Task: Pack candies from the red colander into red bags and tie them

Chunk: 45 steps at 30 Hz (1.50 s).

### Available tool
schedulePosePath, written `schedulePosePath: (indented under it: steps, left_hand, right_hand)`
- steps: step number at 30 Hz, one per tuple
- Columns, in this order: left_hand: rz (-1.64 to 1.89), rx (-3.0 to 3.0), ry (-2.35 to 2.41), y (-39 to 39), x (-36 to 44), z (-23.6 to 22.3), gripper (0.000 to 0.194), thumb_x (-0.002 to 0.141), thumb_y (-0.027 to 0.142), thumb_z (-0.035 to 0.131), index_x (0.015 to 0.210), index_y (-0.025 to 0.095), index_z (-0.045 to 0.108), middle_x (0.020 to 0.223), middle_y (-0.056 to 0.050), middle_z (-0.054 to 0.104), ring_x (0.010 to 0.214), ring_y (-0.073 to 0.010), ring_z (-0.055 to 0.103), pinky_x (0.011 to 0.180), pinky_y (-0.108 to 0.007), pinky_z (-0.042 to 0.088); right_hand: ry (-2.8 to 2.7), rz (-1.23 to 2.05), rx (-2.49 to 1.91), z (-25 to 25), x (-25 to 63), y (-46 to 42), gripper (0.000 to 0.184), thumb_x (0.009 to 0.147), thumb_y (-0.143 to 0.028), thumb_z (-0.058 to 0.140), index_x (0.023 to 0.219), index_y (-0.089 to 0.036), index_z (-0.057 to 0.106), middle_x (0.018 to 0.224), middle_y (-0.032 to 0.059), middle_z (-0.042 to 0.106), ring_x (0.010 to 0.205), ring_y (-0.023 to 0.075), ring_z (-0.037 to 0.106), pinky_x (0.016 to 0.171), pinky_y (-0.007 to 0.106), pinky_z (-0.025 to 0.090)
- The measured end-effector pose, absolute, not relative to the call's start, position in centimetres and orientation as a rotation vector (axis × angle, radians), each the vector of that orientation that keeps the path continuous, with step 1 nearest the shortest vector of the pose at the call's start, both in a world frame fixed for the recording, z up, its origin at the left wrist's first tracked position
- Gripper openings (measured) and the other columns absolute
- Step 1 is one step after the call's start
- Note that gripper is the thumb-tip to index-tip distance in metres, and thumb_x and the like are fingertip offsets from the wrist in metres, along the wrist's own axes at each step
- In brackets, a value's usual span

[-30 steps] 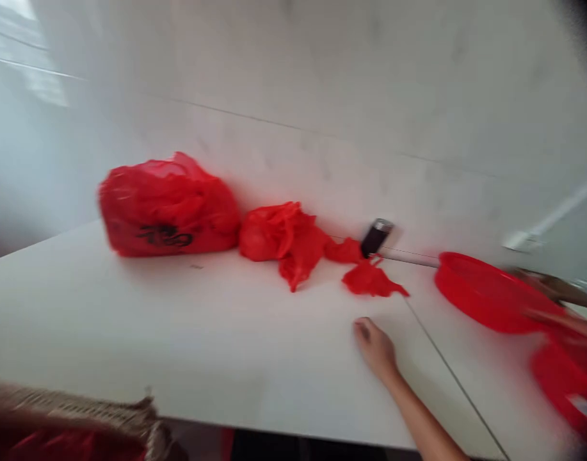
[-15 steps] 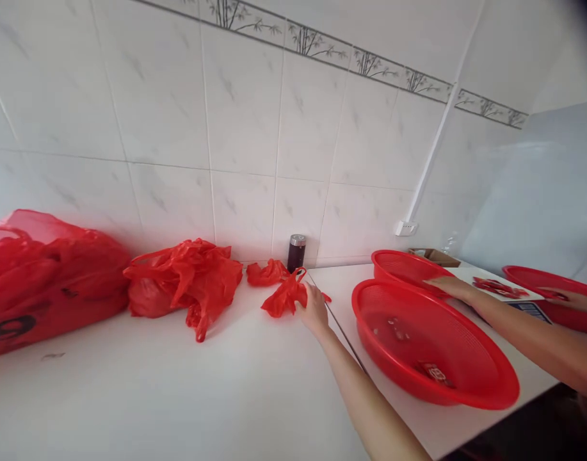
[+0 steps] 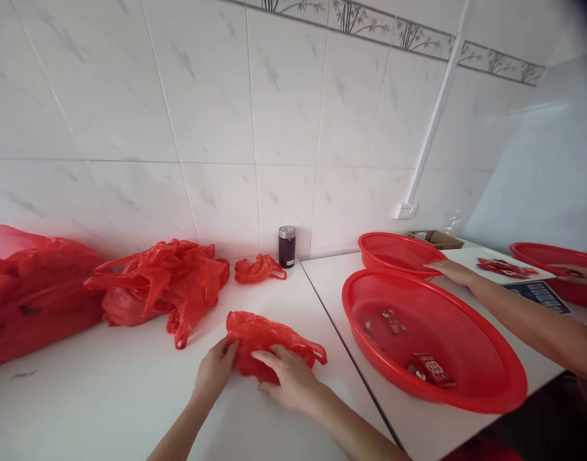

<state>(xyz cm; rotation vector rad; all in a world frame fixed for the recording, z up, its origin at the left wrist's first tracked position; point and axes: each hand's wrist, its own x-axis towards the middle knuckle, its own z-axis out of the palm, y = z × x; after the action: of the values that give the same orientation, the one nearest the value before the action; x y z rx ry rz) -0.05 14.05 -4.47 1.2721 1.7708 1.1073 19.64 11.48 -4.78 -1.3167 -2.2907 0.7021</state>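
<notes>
The left hand [image 3: 213, 372] and the right hand [image 3: 296, 383] are bare. The left forearm [image 3: 182, 428] and the right forearm [image 3: 353, 428] are uncovered along their visible length, from wrist to lower edge of view. Each forearm is slim and rounded, narrowing toward the wrist. The fingers [image 3: 269, 360] are slender; the left fingertips are partly hidden.

No text legible; packet [image 3: 433, 369] in red basin [image 3: 466, 333] bears white marks (too small to read).
</notes>
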Motion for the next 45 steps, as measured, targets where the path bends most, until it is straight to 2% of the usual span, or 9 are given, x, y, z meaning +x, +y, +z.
schedulePosePath:
  steps: [5, 9, 12, 18, 21, 28, 31, 36, 45]
  left_hand:
    - [1.323, 0.917, 1.878, 14.6, -4.5, -5.6, 0.041, 0.079, 0.044, 0.049, 0.107, 0.017, 0.062, 0.108, -0.012, 0.067, 0.108, -0.0317, 0.059, 0.088, -0.039, 0.047]
    - [1.312, 0.758, 1.733, 13.5, -6.3, -4.8, 0.045, 0.079, 0.043, 0.055, 0.112, 0.014, 0.060, 0.104, -0.014, 0.069, 0.094, -0.0278, 0.067, 0.080, -0.037, 0.052]
    - [1.246, 0.754, 1.586, 12.0, -5.2, -3.8, 0.041, 0.079, 0.041, 0.061, 0.112, 0.015, 0.062, 0.099, -0.013, 0.072, 0.083, -0.0249, 0.069, 0.073, -0.035, 0.054]
    - [0.990, 0.817, 1.173, 9.1, -1.3, -2.4, 0.051, 0.080, 0.050, 0.061, 0.121, 0.020, 0.058, 0.111, -0.012, 0.070, 0.094, -0.0261, 0.068, 0.078, -0.036, 0.054]
    - [0.971, 0.874, 1.202, 8.3, -1.7, -2.3, 0.049, 0.081, 0.050, 0.060, 0.120, 0.021, 0.060, 0.118, -0.010, 0.068, 0.098, -0.0253, 0.067, 0.084, -0.036, 0.052]
    - [1.070, 1.219, 1.846, 7.6, -5.0, -2.8, 0.053, 0.078, 0.059, 0.054, 0.115, 0.022, 0.058, 0.068, 0.001, 0.060, 0.060, -0.0202, 0.058, 0.062, -0.031, 0.046]
    - [1.275, 1.399, 2.027, 7.0, -3.5, -1.2, 0.047, 0.078, 0.058, 0.052, 0.112, 0.025, 0.056, 0.081, -0.001, 0.057, 0.062, -0.0183, 0.053, 0.058, -0.029, 0.042]
    - [1.193, 1.233, 1.385, 6.4, 1.3, 1.9, 0.048, 0.075, 0.055, 0.061, 0.110, 0.022, 0.060, 0.111, -0.008, 0.064, 0.098, -0.0255, 0.060, 0.074, -0.031, 0.050]
    - [1.301, 0.416, 1.071, 6.0, -1.1, 0.3, 0.010, 0.078, 0.023, 0.059, 0.084, 0.018, 0.065, 0.083, -0.004, 0.071, 0.079, -0.0188, 0.066, 0.070, -0.029, 0.054]
  right_hand:
    - [-2.269, 0.767, -1.385, -4.4, 24.1, 9.5, 0.048, 0.080, -0.016, 0.061, 0.125, -0.032, 0.058, 0.117, 0.0054, 0.055, 0.097, 0.0204, 0.060, 0.087, 0.030, 0.044]
    - [-2.204, 1.158, -1.306, -2.0, 26.3, 8.7, 0.035, 0.078, -0.035, 0.069, 0.112, -0.027, 0.066, 0.100, 0.0036, 0.065, 0.084, 0.0183, 0.063, 0.075, 0.026, 0.046]
    - [-2.043, 1.126, -1.241, -1.0, 25.5, 9.4, 0.026, 0.087, -0.042, 0.056, 0.100, -0.023, 0.069, 0.093, 0.0041, 0.068, 0.082, 0.0190, 0.063, 0.075, 0.028, 0.046]
    - [-1.650, 1.356, -1.059, -2.5, 20.5, 11.4, 0.030, 0.087, -0.042, 0.056, 0.110, -0.024, 0.063, 0.104, 0.0044, 0.066, 0.098, 0.0222, 0.061, 0.085, 0.033, 0.046]
    - [-1.497, 1.335, -1.052, -2.3, 19.9, 12.0, 0.031, 0.085, -0.045, 0.057, 0.100, -0.019, 0.064, 0.091, 0.0036, 0.066, 0.088, 0.0210, 0.061, 0.080, 0.032, 0.047]
    - [-1.471, 0.922, -1.112, -0.4, 20.8, 13.5, 0.033, 0.089, -0.046, 0.048, 0.073, -0.017, 0.055, 0.064, -0.0029, 0.047, 0.060, 0.0130, 0.042, 0.060, 0.025, 0.036]
    - [-1.547, 0.744, -1.171, 1.2, 20.0, 12.8, 0.024, 0.089, -0.038, 0.048, 0.080, -0.018, 0.057, 0.061, -0.0035, 0.046, 0.058, 0.0129, 0.040, 0.058, 0.025, 0.034]
    - [-1.931, 0.893, -0.971, 4.2, 17.3, 8.8, 0.017, 0.080, -0.020, 0.051, 0.094, -0.022, 0.060, 0.073, -0.0017, 0.058, 0.065, 0.0137, 0.053, 0.061, 0.023, 0.041]
    - [-1.473, 0.956, -1.029, 2.6, 20.5, 10.3, 0.015, 0.083, -0.027, 0.051, 0.090, -0.017, 0.059, 0.084, 0.0036, 0.063, 0.079, 0.0177, 0.059, 0.071, 0.028, 0.049]
